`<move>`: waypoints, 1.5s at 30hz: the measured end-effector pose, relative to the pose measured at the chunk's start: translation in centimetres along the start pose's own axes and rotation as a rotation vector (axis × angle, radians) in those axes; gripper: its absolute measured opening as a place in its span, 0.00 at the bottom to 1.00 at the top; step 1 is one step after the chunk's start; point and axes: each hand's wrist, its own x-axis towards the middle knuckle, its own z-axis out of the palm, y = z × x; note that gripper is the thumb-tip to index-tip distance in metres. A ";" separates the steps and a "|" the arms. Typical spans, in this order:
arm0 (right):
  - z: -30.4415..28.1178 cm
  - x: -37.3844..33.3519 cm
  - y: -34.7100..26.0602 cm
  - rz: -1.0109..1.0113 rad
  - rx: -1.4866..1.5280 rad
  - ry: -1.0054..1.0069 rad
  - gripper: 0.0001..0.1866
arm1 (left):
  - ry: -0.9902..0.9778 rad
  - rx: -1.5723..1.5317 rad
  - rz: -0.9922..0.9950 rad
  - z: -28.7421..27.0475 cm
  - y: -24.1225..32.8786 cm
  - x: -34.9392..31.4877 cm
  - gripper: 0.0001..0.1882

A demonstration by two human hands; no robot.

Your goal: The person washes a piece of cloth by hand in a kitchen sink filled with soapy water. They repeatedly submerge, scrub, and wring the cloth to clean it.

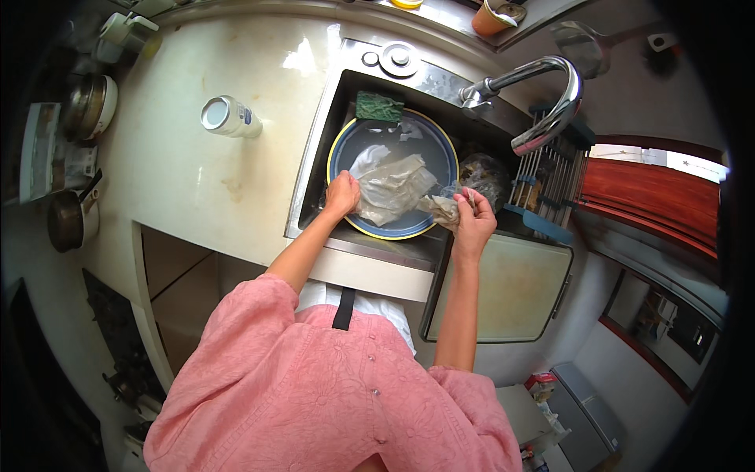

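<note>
A round basin [447, 143] with a blue wall and yellow rim sits in the steel sink [318, 149], holding cloudy water. Spread across its middle is a wet, translucent plastic bag [397, 185]. My left hand [343, 194] is closed on the bag's left edge at the near-left rim. Over the right rim, my right hand [474, 218] pinches a crumpled, beige, filmy part [443, 208]; whether it joins the bag I cannot tell. A green scouring pad [379, 107] rests at the basin's far edge.
A chrome faucet [562, 102] arches over the sink's right side. Beside the basin lies a clear bag [484, 179] with dark contents, near a metal dish rack [539, 177]. A white bottle [230, 116] stands on the left counter. A cutting board [507, 287] is at near right.
</note>
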 end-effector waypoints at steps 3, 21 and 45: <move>0.2 -0.1 0.6 0.002 -0.073 -0.051 0.10 | 0.000 0.008 -0.010 0.0 -0.7 0.1 0.12; 0.6 0.2 -0.6 0.011 -0.065 -0.195 0.19 | -0.097 -0.022 0.298 -2.0 3.8 -3.1 0.16; 6.5 -6.6 5.3 -0.304 -0.809 -0.817 0.33 | -0.503 -0.602 -0.382 -0.8 0.9 -1.9 0.14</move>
